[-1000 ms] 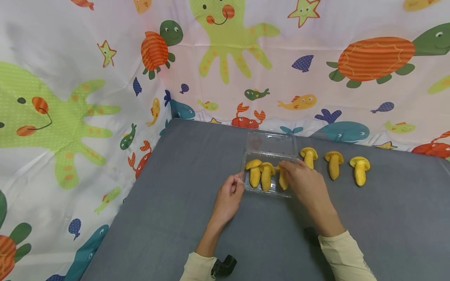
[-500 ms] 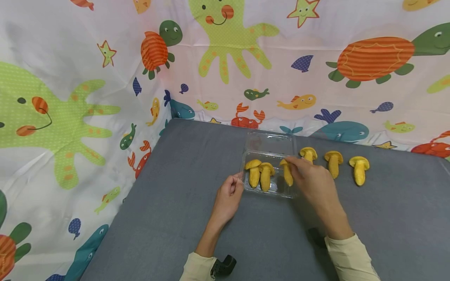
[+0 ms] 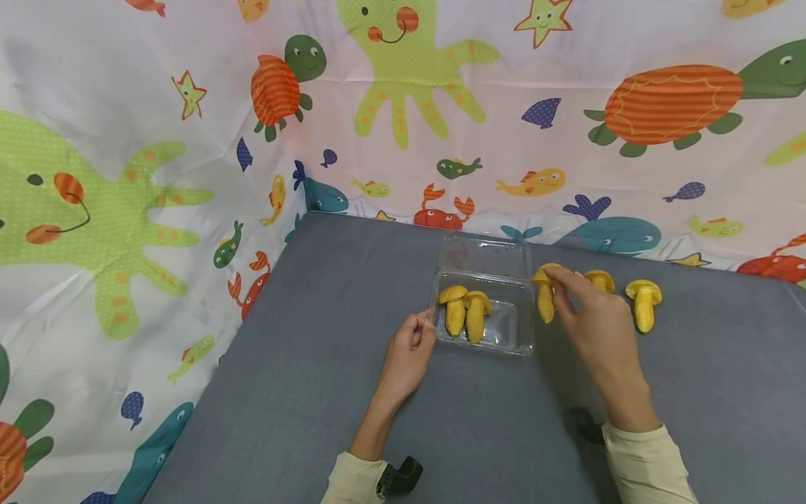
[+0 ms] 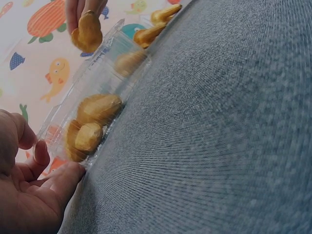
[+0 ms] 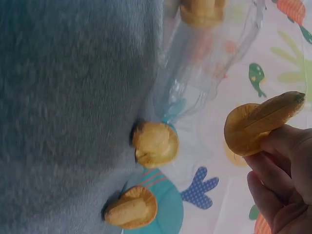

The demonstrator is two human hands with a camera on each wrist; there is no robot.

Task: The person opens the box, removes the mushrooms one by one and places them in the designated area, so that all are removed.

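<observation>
My right hand point(image 3: 595, 329) pinches a yellow mushroom point(image 5: 265, 122) in the air, just right of a clear plastic clamshell box point(image 3: 519, 343). In the head view this held mushroom overlaps another on the table behind it. The box lies with its lid point(image 3: 485, 255) folded back. Two yellow mushrooms point(image 3: 455, 318) point(image 3: 476, 322) lie side by side in the left part of its tray. My left hand point(image 3: 406, 357) grips the box's left edge; in the left wrist view thumb and fingers point(image 4: 68, 178) meet at the rim.
To the right of the box several yellow mushrooms point(image 3: 644, 308) form a row on the grey table point(image 3: 302, 364). One of them point(image 3: 601, 280) is partly covered by my right hand. A printed cloth with sea animals point(image 3: 390, 168) hangs behind and to the left.
My right hand has lifted the mushroom out of the box's right part and carried it rightward past the edge. The left hand and the box have stayed in place.
</observation>
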